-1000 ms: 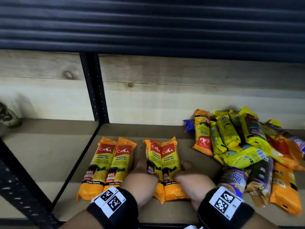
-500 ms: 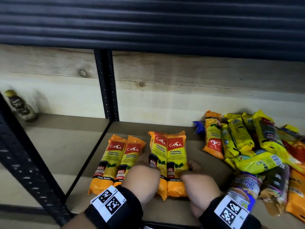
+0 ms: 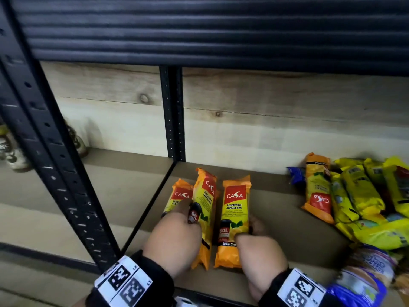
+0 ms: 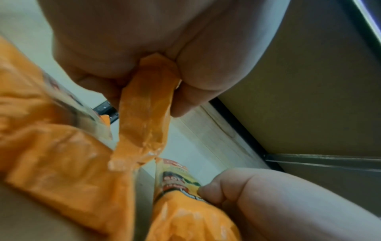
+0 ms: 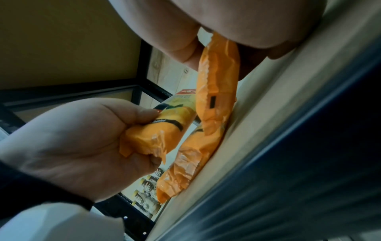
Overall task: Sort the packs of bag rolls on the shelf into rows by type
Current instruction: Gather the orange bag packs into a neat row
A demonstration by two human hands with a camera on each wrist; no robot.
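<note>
Wrist views reveal curled fingers: left hand point(image 3: 174, 238) grips one orange-and-yellow plastic bag-roll pack point(image 3: 204, 209), right hand point(image 3: 261, 251) its twin point(image 3: 234, 218) (both lengthwise toward the shelf's back).

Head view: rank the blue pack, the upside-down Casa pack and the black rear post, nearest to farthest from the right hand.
From the right hand:
1. Upside-down Casa pack, to its right, at the pile's left edge.
2. Blue pack, just behind that pack, near the back wall.
3. Black rear post, at the back left.

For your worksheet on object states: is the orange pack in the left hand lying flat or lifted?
Lifted: the left hand holds the orange pack tilted over its neighbour.
</note>
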